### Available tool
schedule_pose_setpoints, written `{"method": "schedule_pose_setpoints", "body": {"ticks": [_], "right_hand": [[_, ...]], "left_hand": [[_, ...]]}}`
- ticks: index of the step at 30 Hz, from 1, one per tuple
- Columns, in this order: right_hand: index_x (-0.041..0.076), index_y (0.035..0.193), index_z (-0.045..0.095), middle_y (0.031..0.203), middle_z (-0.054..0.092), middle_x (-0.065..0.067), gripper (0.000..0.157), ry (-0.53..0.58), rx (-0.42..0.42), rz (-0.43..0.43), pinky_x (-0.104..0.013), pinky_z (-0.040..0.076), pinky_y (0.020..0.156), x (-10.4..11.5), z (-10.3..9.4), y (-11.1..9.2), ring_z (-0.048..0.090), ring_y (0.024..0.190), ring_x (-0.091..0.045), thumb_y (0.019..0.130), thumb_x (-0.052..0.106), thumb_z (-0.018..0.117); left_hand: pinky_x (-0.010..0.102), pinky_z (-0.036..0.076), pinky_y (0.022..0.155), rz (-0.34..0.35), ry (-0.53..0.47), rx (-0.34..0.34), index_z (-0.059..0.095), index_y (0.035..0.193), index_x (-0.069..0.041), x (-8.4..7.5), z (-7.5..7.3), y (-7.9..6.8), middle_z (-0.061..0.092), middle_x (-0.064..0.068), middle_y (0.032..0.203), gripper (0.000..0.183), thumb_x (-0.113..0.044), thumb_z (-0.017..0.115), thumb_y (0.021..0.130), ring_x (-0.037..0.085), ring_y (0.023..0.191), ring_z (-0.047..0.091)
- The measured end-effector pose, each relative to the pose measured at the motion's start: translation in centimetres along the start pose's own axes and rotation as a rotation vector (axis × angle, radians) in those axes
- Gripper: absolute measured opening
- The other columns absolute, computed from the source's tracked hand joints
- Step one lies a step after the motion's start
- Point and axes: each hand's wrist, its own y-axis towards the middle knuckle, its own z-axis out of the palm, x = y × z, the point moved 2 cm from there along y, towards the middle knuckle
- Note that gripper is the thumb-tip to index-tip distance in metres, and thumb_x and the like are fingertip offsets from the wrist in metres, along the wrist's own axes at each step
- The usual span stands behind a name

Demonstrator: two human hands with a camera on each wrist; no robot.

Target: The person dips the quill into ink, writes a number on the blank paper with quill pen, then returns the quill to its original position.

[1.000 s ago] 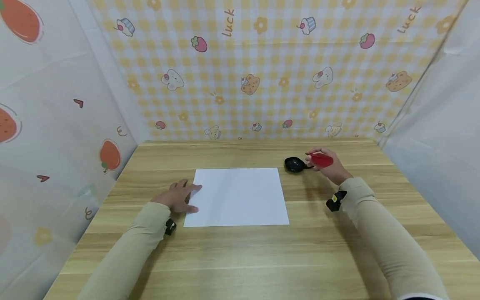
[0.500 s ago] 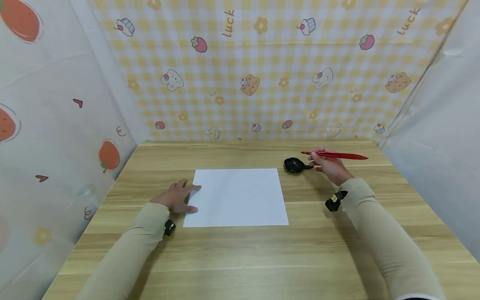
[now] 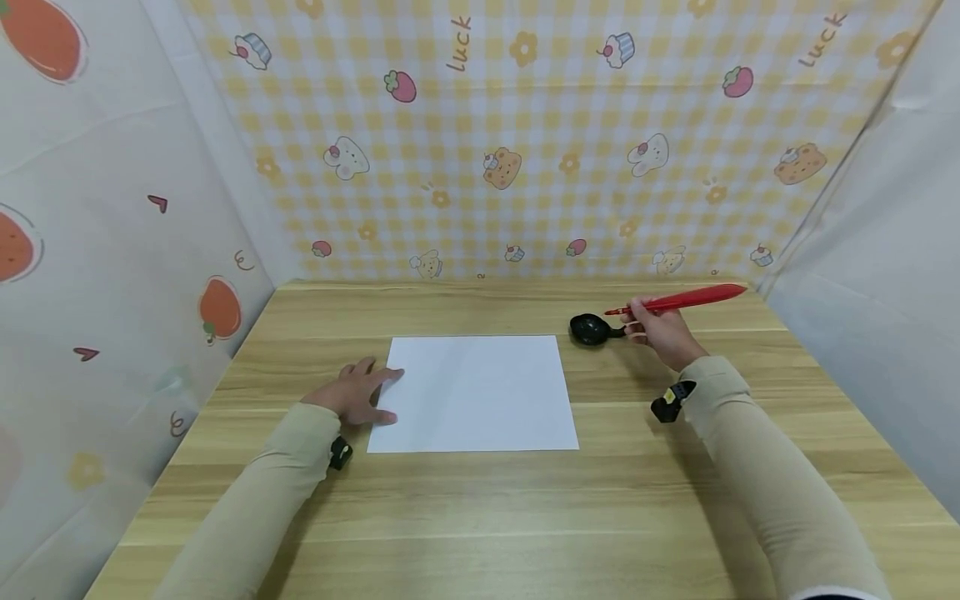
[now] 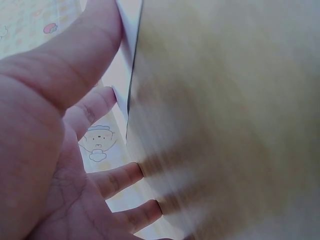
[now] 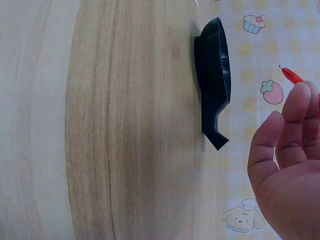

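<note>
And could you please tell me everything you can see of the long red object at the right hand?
The red object is long and pen-like, with a narrow tip towards the left and a broader, leaf-shaped end tapering to the right. It looks smooth, though its material is unclear. The right hand pinches it nearer the narrow tip, partly covering it, and holds it slanted above the wooden table. The right wrist view shows its tip apart from the black dish.

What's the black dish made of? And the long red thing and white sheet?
Black dish: probably hard plastic; smooth, slightly glossy, with sharp, moulded-looking edges.
Long red thing: maybe smooth plastic, from its even colour, but I can't be sure.
White sheet: looks like matte paper; thin, crisp edges, no shine.
</note>
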Motion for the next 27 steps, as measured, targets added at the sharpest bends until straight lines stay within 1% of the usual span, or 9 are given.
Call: {"method": "schedule_pose_setpoints", "body": {"ticks": [2,6,9,15,20,23,27], "right_hand": [[0.005,0.104,0.055,0.091,0.062,-0.002,0.024,-0.015,-0.003,0.001,-0.031,0.053,0.072,0.05,0.01,-0.01,0.061,0.08,-0.016,0.102,0.028,0.048],[0.005,0.1,0.054,0.089,0.062,-0.002,0.021,-0.08,-0.031,0.008,-0.031,0.053,0.074,0.12,0.0,-0.04,0.061,0.08,-0.015,0.101,0.026,0.053],[0.005,0.101,0.053,0.088,0.062,-0.002,0.021,-0.128,-0.044,0.007,-0.03,0.053,0.074,0.19,0.05,-0.05,0.059,0.079,-0.014,0.1,0.025,0.055],[0.0,0.102,0.053,0.092,0.063,-0.008,0.023,-0.141,-0.038,-0.029,-0.033,0.054,0.075,0.36,0.27,0.25,0.062,0.077,-0.013,0.101,0.023,0.054],[-0.002,0.102,0.054,0.085,0.067,-0.003,0.023,-0.162,-0.058,-0.06,-0.03,0.054,0.073,0.37,0.45,0.45,0.062,0.074,-0.008,0.099,0.021,0.057],[0.0,0.1,0.054,0.08,0.065,0.001,0.022,-0.158,-0.098,-0.073,-0.029,0.053,0.069,0.31,0.57,0.4,0.061,0.073,-0.008,0.098,0.021,0.06],[0.005,0.095,0.052,0.076,0.062,0.003,0.021,-0.159,-0.128,-0.084,-0.03,0.052,0.066,0.17,0.81,0.37,0.059,0.071,-0.01,0.095,0.022,0.064]], "left_hand": [[0.073,0.027,0.095,0.001,0.002,-0.001,0.034,0.151,-0.014,0.0,-0.05,0.05,0.009,0.034,0.153,0.081,-0.041,0.074,0.085,0.058,0.136,0.011],[0.073,0.027,0.095,0.001,0.001,0.001,0.035,0.151,-0.015,-0.04,-0.15,0.06,0.008,0.034,0.153,0.081,-0.041,0.074,0.085,0.058,0.136,0.011],[0.073,0.027,0.095,0.002,-0.002,0.001,0.035,0.151,-0.015,-0.09,-0.24,0.03,0.008,0.034,0.153,0.081,-0.041,0.074,0.085,0.058,0.136,0.01],[0.073,0.028,0.095,0.003,-0.003,0.001,0.034,0.151,-0.015,-0.12,-0.41,0.09,0.008,0.034,0.153,0.082,-0.042,0.074,0.085,0.058,0.136,0.01],[0.073,0.026,0.096,-0.004,-0.007,-0.001,0.033,0.152,-0.016,-0.1,-0.56,0.26,0.007,0.033,0.154,0.082,-0.042,0.074,0.085,0.057,0.137,0.009],[0.074,0.026,0.095,-0.001,-0.004,-0.005,0.033,0.152,-0.016,-0.15,-0.6,0.15,0.007,0.033,0.154,0.082,-0.042,0.073,0.085,0.057,0.137,0.009],[0.076,0.026,0.093,-0.006,0.003,0.008,0.032,0.152,-0.017,-0.19,-0.45,-0.24,0.006,0.032,0.155,0.084,-0.046,0.073,0.085,0.058,0.137,0.009]]}}
